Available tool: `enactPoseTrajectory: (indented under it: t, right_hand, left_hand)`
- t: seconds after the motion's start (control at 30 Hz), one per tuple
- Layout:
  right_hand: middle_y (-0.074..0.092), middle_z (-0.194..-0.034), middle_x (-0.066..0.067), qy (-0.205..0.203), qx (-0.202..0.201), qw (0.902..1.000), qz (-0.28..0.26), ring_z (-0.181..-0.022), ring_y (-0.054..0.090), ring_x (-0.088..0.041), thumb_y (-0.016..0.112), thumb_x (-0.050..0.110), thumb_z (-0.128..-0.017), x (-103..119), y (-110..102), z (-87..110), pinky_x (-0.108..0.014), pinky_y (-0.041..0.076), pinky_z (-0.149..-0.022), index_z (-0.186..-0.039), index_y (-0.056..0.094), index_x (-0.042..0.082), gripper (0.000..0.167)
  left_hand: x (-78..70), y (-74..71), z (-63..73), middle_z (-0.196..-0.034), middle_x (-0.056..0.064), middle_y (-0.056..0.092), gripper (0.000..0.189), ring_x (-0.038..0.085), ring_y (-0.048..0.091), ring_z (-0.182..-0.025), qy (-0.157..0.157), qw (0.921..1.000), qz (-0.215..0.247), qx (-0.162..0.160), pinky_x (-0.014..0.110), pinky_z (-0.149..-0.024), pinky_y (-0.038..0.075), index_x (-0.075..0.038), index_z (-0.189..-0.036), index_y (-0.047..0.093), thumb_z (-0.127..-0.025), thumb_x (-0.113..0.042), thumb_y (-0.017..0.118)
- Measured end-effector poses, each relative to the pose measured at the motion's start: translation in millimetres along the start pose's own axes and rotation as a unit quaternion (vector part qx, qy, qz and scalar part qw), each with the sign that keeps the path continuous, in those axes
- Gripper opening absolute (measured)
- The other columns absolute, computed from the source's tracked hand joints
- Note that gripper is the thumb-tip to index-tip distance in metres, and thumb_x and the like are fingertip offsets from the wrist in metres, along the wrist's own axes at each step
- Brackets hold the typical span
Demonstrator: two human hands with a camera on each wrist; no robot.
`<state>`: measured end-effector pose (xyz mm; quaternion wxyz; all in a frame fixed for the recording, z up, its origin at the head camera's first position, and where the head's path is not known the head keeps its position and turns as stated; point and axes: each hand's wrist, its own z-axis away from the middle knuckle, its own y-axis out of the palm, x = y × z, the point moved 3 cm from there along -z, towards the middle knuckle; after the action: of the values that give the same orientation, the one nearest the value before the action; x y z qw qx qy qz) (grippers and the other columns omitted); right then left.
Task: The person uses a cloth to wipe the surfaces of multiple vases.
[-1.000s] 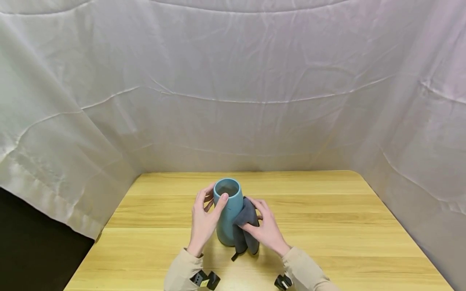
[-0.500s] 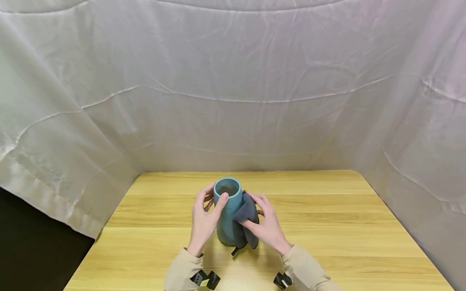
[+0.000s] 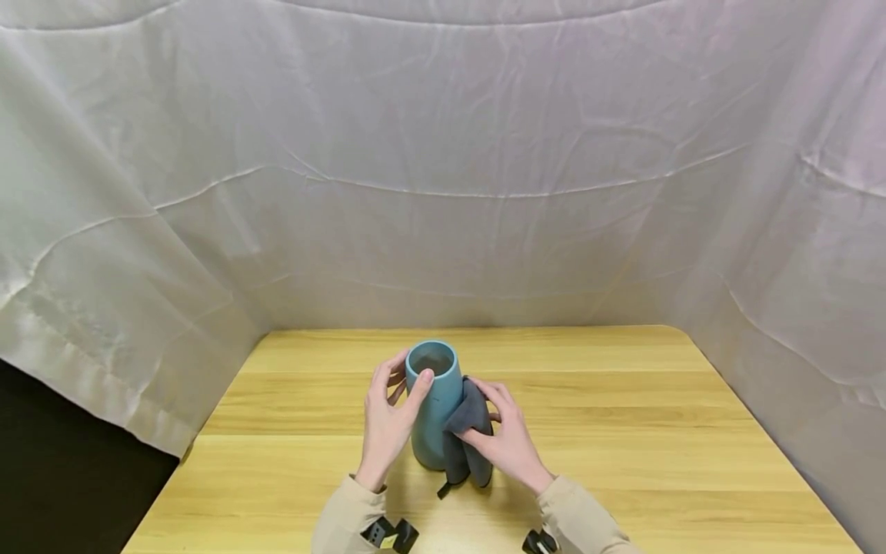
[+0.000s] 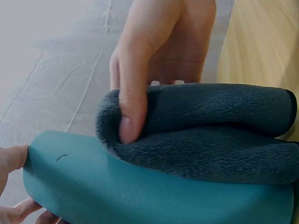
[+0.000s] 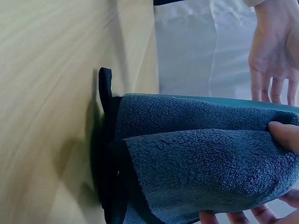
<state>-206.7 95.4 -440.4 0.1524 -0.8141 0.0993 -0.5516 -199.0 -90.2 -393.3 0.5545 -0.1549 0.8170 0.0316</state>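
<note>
A tall teal-blue vase (image 3: 431,427) stands upright on the wooden table. My left hand (image 3: 386,423) grips it near the rim from the left, thumb on the front and fingers round the far side. From the right, my right hand (image 3: 511,442) pinches a folded dark grey fluffy cloth (image 3: 473,415), which lies along the vase's right side. In the left wrist view, a small dark mark (image 4: 62,157) shows on the vase just above the cloth's folded top. A black loop (image 5: 105,84) sticks out from the cloth's lower edge, close over the tabletop.
The wooden table (image 3: 657,431) spreads out on both sides of the vase. A pale grey curtain (image 3: 471,246) hangs behind it and along both sides. At the far left is a dark area (image 3: 62,469) beyond the curtain's hem.
The right hand slid the cloth a little up the vase, then back down, uncovering the small mark again. The left hand and vase stay in place.
</note>
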Motion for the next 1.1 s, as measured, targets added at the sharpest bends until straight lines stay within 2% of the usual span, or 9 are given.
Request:
enactPoseTrajectory:
  t: [0.27,0.8,1.1]
  right_hand:
    - [0.059,-0.133,-0.006,-0.017,-0.002,0.9999,0.0,-0.124,0.057,-0.027,0.085,0.013,-0.078,9.7,-3.2,-2.4,-0.039,0.054,-0.092,-0.144,0.056,0.02,0.072]
    - [0.059,-0.132,-0.007,-0.031,0.002,0.9995,-0.006,-0.123,0.057,-0.029,0.085,0.015,-0.079,7.5,-3.6,-3.0,-0.039,0.055,-0.09,-0.145,0.055,0.02,0.072]
    - [0.059,-0.132,-0.007,-0.018,0.0,0.9998,-0.009,-0.123,0.057,-0.028,0.086,0.014,-0.078,6.8,-1.9,-0.2,-0.038,0.054,-0.091,-0.145,0.055,0.019,0.073]
  left_hand:
    - [-0.7,-0.3,0.9,-0.122,0.012,0.063,0.047,0.021,0.058,-0.108,0.0,1.0,0.003,0.0,0.048,-0.106,0.051,-0.015,-0.135,0.061,-0.09,-0.023,0.076]
    - [-0.8,0.3,1.8,-0.122,0.012,0.062,0.046,0.021,0.059,-0.106,0.005,0.9999,0.01,-0.003,0.049,-0.106,0.051,-0.016,-0.134,0.062,-0.091,-0.022,0.076]
    - [-0.3,0.0,3.6,-0.123,0.012,0.062,0.046,0.02,0.058,-0.107,0.004,1.0,0.009,-0.001,0.049,-0.107,0.05,-0.017,-0.135,0.061,-0.091,-0.023,0.075]
